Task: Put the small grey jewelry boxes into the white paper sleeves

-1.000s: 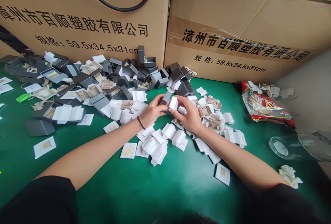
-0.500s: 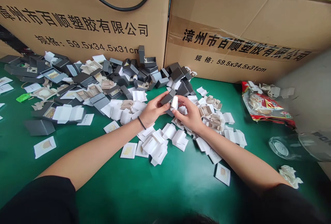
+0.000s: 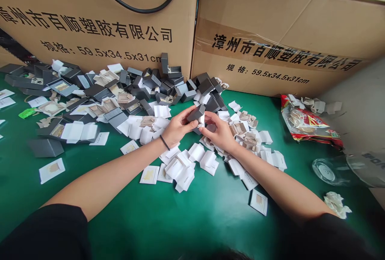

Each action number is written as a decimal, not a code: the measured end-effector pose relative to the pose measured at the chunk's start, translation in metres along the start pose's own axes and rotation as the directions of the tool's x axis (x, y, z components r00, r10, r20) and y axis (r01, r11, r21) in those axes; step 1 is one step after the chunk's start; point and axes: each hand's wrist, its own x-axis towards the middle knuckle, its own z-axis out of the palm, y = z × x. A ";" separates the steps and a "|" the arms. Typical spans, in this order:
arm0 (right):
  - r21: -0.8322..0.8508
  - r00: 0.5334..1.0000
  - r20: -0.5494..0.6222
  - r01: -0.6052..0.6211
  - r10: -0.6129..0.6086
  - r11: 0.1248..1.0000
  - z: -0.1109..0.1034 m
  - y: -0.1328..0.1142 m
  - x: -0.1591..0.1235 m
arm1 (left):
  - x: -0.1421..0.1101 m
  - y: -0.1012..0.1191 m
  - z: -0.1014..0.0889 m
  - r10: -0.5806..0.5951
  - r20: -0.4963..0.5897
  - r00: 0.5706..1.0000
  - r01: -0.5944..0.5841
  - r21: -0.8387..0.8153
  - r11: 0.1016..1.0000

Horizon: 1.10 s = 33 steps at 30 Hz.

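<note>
My left hand [image 3: 177, 129], with a black band at the wrist, is closed around a small dark grey box [image 3: 196, 113]. Facing it, my right hand [image 3: 221, 132] pinches a small folded white card insert [image 3: 201, 122] at the box's right end. Box and insert touch; how far the insert sits inside cannot be made out. Below the hands lies a heap of folded white cards [image 3: 180, 170]. More dark boxes [image 3: 210, 85], some with lids raised, are piled behind them, mixed with white and brown card pieces.
Two large cardboard cartons [image 3: 255, 3] stand along the back of the green table [image 3: 192, 228]. A black cable [image 3: 144, 11] hangs before the left one. On the right are a red snack bag [image 3: 313, 125], a clear plastic cup [image 3: 326, 172] and a crumpled tissue [image 3: 337, 204].
The white insert shows less than before beside the dark box, which has shifted slightly right and tilted. My hands stay in nearly the same place.
</note>
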 end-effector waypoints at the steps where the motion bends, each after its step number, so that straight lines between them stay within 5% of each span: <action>1: 0.026 1.000 0.006 -0.003 0.003 1.000 0.000 0.000 0.000 | 0.000 0.000 0.000 -0.006 -0.006 1.000 0.006 -0.010 1.000; 9: 0.131 0.997 0.036 -0.074 0.070 0.989 -0.001 -0.002 0.001 | 0.000 0.003 0.001 -0.049 -0.031 0.998 0.046 -0.073 0.996; 15: -0.067 0.990 0.120 -0.064 0.071 0.996 -0.003 -0.006 0.000 | 0.000 0.002 0.001 -0.031 -0.012 0.999 0.030 -0.088 0.996; 23: -0.126 0.996 -0.063 0.052 -0.061 0.991 0.000 -0.007 -0.003 | 0.001 0.002 0.002 0.009 -0.040 0.999 -0.011 -0.060 0.998; 33: -0.130 0.993 -0.061 0.088 -0.097 0.988 -0.003 -0.005 -0.003 | 0.000 0.000 0.001 0.067 -0.037 0.997 -0.067 -0.011 0.998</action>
